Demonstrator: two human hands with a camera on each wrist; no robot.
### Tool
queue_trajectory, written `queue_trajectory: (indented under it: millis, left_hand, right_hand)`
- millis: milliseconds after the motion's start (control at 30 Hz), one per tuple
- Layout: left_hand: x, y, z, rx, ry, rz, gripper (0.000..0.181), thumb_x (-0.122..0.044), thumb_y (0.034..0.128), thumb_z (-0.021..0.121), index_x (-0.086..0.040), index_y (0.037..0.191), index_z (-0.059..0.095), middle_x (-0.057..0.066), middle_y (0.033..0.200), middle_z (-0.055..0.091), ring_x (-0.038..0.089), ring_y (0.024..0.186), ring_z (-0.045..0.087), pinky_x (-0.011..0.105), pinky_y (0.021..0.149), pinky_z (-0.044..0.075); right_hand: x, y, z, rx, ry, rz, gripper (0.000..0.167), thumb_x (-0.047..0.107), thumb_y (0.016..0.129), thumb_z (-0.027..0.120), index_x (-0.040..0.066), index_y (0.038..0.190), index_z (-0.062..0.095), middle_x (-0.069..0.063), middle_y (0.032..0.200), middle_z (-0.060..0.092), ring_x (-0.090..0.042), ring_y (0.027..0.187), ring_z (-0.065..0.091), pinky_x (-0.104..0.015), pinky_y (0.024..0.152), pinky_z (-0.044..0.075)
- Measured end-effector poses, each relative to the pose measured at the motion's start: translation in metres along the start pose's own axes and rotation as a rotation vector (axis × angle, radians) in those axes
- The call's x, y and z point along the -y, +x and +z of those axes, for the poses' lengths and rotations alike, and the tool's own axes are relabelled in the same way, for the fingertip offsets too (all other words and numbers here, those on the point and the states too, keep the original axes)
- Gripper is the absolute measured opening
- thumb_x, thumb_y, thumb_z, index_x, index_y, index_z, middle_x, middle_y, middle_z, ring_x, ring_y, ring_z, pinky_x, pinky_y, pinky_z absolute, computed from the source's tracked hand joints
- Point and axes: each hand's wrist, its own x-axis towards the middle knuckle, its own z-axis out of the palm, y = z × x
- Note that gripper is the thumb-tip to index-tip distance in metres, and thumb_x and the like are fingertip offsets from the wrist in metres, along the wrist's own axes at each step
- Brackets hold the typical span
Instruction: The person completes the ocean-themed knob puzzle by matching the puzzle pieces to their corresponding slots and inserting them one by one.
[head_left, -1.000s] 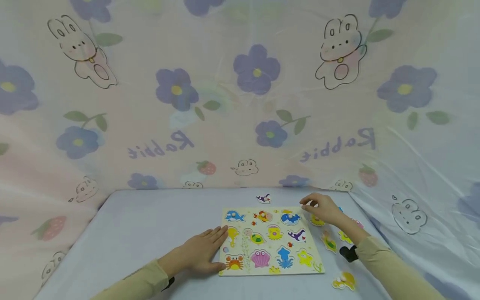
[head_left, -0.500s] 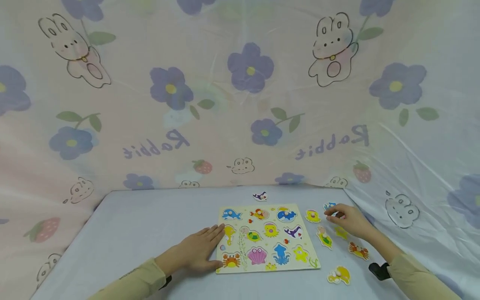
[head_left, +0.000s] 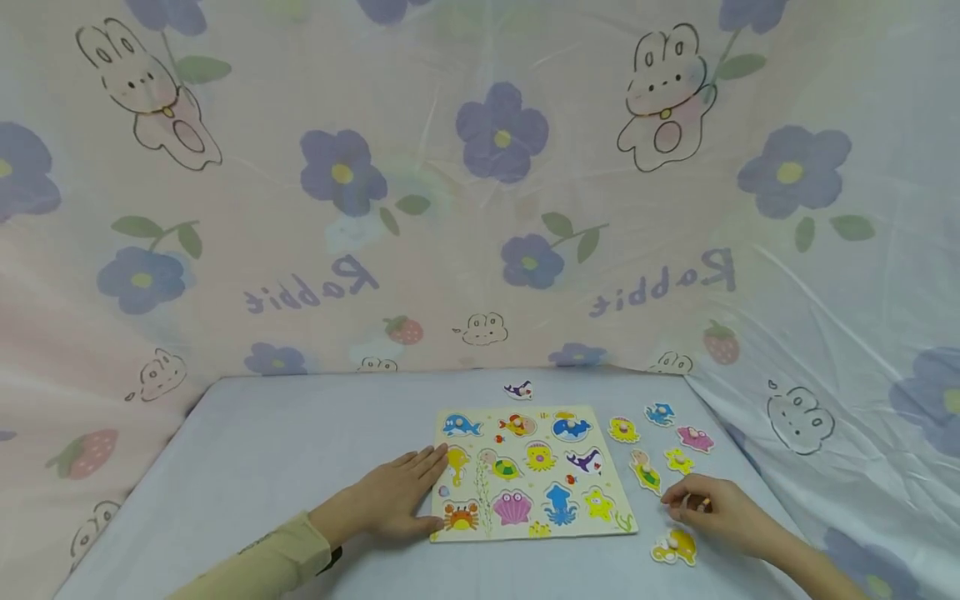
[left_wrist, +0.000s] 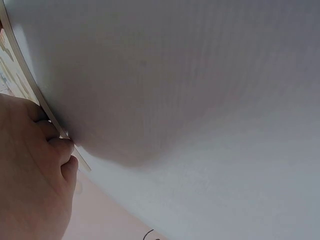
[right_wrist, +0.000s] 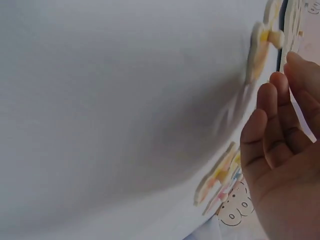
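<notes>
Right grip [head_left: 720,510], hold unclear, is near turtle piece [head_left: 647,476] and yellow-orange piece [head_left: 684,547]; left grip [head_left: 397,495], fingers straight, touches board [head_left: 536,486].

Even, muted light is recorded in the head view; faint sheen is noted along creases in the printed cloth [head_left: 825,292] at right. Dimmer, greyer exposure is found in both wrist views, where broad, soft-edged shadows are cast across the white tabletop [left_wrist: 240,75]. The left hand [left_wrist: 32,170] is darkened. Knobbed pieces [right_wrist: 258,52] are blurred in the right wrist view.
</notes>
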Motion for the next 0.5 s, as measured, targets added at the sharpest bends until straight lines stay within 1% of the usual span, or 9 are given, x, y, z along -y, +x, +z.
queue_trajectory:
  millis: [100, 233, 333, 367, 500]
  left_hand:
    - [0.001, 0.001, 0.0, -0.002, 0.003, -0.002, 0.097, -0.075, 0.098, 0.039, -0.006, 0.165, 0.027, 0.009, 0.173, 0.018, 0.028, 0.158, 0.023, 0.043, 0.127, 0.027]
    - [0.002, 0.001, 0.001, -0.006, -0.001, 0.003, 0.097, -0.075, 0.0979, 0.038, -0.006, 0.165, 0.027, 0.01, 0.173, 0.018, 0.028, 0.158, 0.023, 0.044, 0.126, 0.027]
    - [0.003, 0.001, 0.002, -0.008, -0.007, 0.003, 0.097, -0.075, 0.0979, 0.038, -0.005, 0.165, 0.027, 0.01, 0.173, 0.018, 0.028, 0.158, 0.023, 0.044, 0.127, 0.027]
    - [0.003, 0.001, 0.002, -0.008, -0.007, 0.002, 0.097, -0.076, 0.0977, 0.038, -0.006, 0.165, 0.027, 0.01, 0.173, 0.018, 0.028, 0.158, 0.023, 0.044, 0.127, 0.027]
    - [0.002, 0.001, 0.002, -0.008, -0.015, 0.006, 0.097, -0.075, 0.0977, 0.039, -0.006, 0.164, 0.028, 0.01, 0.173, 0.018, 0.028, 0.158, 0.024, 0.044, 0.126, 0.027]
  right_hand:
    - [0.001, -0.012, 0.008, 0.022, 0.045, -0.028, 0.007, 0.011, 0.094, 0.076, 0.013, 0.1, 0.076, 0.014, 0.087, 0.066, -0.001, 0.073, 0.057, -0.023, 0.058, 0.05]
    - [0.001, -0.022, 0.015, 0.04, 0.066, -0.023, 0.008, 0.01, 0.093, 0.077, 0.013, 0.099, 0.075, 0.017, 0.083, 0.063, 0.0, 0.07, 0.056, -0.022, 0.055, 0.049]
    - [0.002, -0.026, 0.019, 0.024, 0.052, -0.011, 0.009, 0.01, 0.092, 0.078, 0.014, 0.099, 0.074, 0.017, 0.082, 0.061, 0.001, 0.07, 0.055, -0.022, 0.055, 0.048]
    - [0.002, -0.027, 0.02, 0.022, 0.049, 0.007, 0.009, 0.011, 0.092, 0.079, 0.015, 0.099, 0.074, 0.017, 0.082, 0.06, 0.001, 0.07, 0.054, -0.022, 0.055, 0.047]
    - [0.004, -0.028, 0.026, -0.013, 0.044, 0.024, 0.009, 0.012, 0.092, 0.079, 0.016, 0.097, 0.073, 0.016, 0.08, 0.06, 0.001, 0.068, 0.054, -0.022, 0.054, 0.046]
